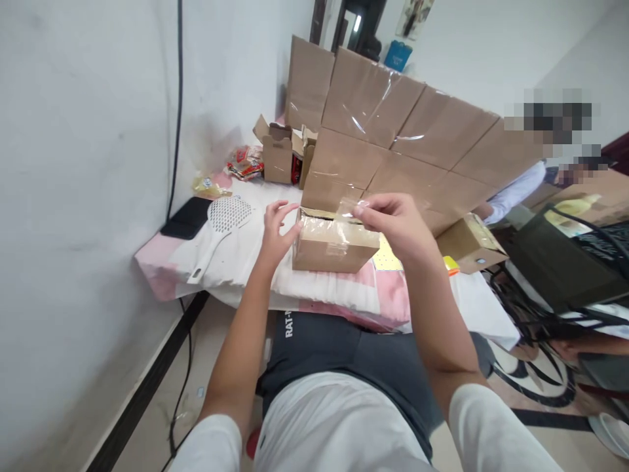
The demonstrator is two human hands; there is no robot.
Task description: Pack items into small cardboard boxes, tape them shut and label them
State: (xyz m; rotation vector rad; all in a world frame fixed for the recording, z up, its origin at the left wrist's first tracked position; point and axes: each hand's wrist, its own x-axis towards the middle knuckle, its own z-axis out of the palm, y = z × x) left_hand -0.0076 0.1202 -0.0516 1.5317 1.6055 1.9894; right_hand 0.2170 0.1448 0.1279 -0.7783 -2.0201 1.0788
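Note:
A small cardboard box stands in front of me on the cloth-covered table, with shiny clear tape over its top and front. My left hand is at the box's left end, thumb and fingers apart, its fingertips touching or very near the top corner. Above the right part of the box, my right hand pinches a strip of clear tape between thumb and fingers. The strip's lower end hangs close to the box top; whether it sticks there I cannot tell.
Stacked taped cartons form a wall behind the box. To the left lie a white perforated paddle and a black tablet-like slab. An open carton stands behind them. Another box sits right, near another person's sleeve.

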